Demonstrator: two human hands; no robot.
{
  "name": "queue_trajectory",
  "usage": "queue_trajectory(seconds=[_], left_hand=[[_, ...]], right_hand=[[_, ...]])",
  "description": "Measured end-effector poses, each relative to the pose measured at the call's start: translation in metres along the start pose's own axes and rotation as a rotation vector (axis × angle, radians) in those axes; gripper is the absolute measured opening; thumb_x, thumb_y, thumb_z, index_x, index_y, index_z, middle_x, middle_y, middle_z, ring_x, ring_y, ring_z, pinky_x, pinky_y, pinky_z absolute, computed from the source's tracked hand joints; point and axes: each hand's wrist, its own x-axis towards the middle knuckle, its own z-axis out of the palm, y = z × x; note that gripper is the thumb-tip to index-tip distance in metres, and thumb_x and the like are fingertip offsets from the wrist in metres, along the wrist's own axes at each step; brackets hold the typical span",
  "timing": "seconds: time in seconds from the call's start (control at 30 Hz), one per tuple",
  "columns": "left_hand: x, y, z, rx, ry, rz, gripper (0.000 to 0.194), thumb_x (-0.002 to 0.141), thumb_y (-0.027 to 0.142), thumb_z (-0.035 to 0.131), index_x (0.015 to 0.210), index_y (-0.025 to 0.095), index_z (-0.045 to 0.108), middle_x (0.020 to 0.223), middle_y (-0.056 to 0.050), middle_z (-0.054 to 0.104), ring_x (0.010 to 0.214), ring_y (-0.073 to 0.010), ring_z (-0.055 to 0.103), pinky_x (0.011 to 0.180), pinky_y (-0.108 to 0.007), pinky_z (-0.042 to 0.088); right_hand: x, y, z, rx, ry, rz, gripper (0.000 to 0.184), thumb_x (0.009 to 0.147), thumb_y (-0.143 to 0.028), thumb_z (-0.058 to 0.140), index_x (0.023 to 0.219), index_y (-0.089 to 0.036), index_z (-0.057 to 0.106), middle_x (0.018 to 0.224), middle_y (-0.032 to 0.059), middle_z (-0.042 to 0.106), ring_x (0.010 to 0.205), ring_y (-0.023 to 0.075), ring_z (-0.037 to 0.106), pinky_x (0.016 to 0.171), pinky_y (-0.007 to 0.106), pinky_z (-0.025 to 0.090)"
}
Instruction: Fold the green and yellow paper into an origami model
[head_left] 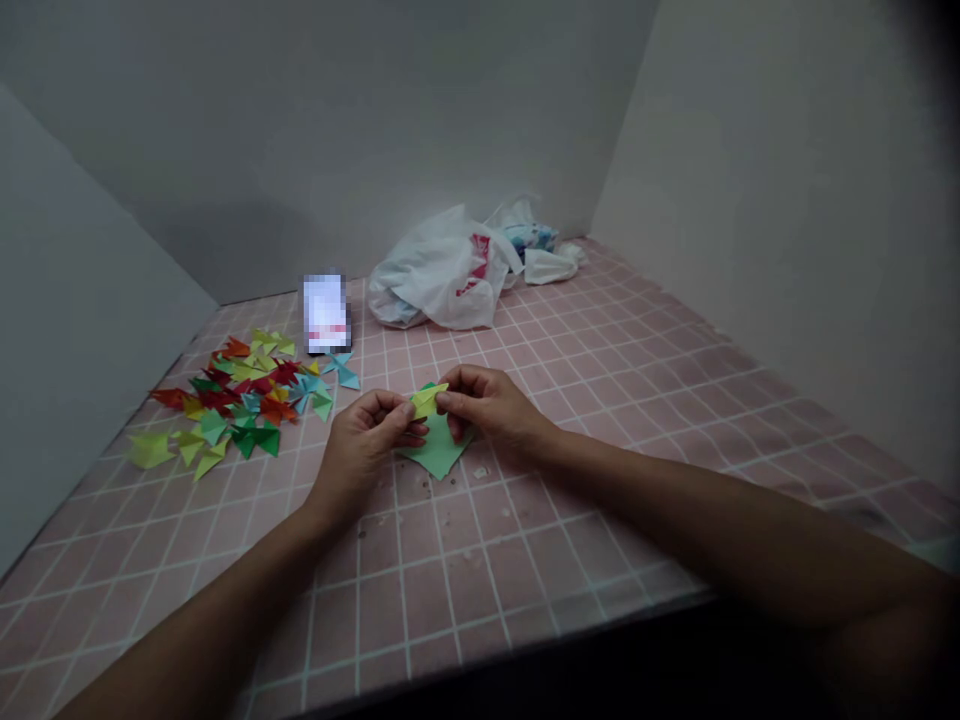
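Observation:
My left hand and my right hand meet over the middle of the pink tiled table. Both pinch a small folded yellow-green paper piece between thumb and fingers, one hand at each end. Under the hands lies a flat green paper sheet on the table. To the left is a pile of several folded paper pieces in red, green, yellow and blue.
A white plastic bag with red print lies at the back, with a smaller crumpled bag beside it. A small blurred white object stands behind the pile. Grey walls close in the left, back and right sides.

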Motion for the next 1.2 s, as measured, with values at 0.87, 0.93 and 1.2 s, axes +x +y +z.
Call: queue_trajectory(seconds=[0.87,0.93,1.2], left_hand=[[0.0022,-0.0076,-0.0002,-0.095,-0.137,-0.156,0.033,0.066,0.042,0.086,0.07,0.015,0.067,0.066,0.001,0.065,0.059,-0.0113,0.06,0.062,-0.024,0.053],[0.0021,-0.0077,0.0002,-0.099,-0.13,-0.15,0.033,0.065,0.042,0.087,0.069,0.015,0.067,0.065,0.001,0.065,0.059,-0.0113,0.06,0.061,-0.024,0.053],[0.0026,-0.0094,-0.0013,-0.097,-0.14,-0.122,0.031,0.065,0.039,0.087,0.068,0.015,0.067,0.064,0.001,0.064,0.058,-0.0103,0.06,0.06,-0.022,0.051]], right_hand=[[-0.0048,-0.0035,0.0032,-0.333,-0.079,-0.085,0.016,0.082,-0.028,0.059,0.072,-0.018,0.053,0.062,-0.0032,0.051,0.059,0.0111,0.045,0.055,0.024,0.034],[-0.0045,-0.0031,0.0035,-0.33,-0.078,-0.094,0.016,0.082,-0.028,0.06,0.072,-0.018,0.053,0.062,-0.0033,0.051,0.059,0.0112,0.045,0.055,0.024,0.034],[-0.0044,-0.0009,0.0031,-0.324,-0.078,-0.093,0.014,0.084,-0.027,0.058,0.074,-0.018,0.054,0.061,-0.0035,0.052,0.058,0.0109,0.047,0.054,0.023,0.034]])
